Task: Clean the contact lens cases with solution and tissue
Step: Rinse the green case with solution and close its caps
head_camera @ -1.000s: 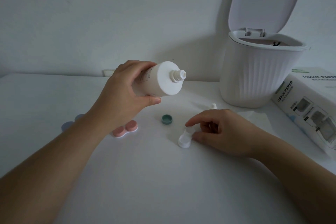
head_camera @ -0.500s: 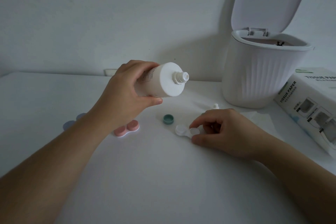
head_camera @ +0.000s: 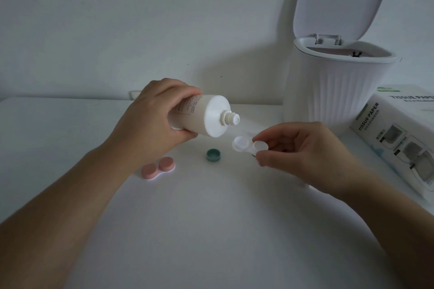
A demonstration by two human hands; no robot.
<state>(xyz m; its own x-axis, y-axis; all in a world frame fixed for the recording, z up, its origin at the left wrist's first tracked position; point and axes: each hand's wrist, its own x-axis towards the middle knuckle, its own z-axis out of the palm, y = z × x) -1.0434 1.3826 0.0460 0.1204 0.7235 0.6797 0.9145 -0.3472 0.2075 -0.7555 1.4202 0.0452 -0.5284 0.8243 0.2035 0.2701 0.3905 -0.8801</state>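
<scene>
My left hand (head_camera: 150, 119) grips a white solution bottle (head_camera: 206, 116), uncapped and tipped so its nozzle points right and slightly down. My right hand (head_camera: 303, 150) pinches a clear white lens case (head_camera: 246, 144) by its right cup and holds it above the table, the open left cup just below and right of the nozzle. A pink lens case (head_camera: 157, 168) with both lids on lies on the table under my left wrist. A teal cap (head_camera: 213, 155) lies open side up between the two hands.
A white ribbed bin (head_camera: 338, 87) with its lid raised stands at the back right. A tissue paper box (head_camera: 399, 134) lies to its right. The white table (head_camera: 211, 230) meets a wall at the back.
My right hand has picked the clear case up off the table and raised it toward the bottle. My left hand has tipped the nozzle further down and moved it closer to the case.
</scene>
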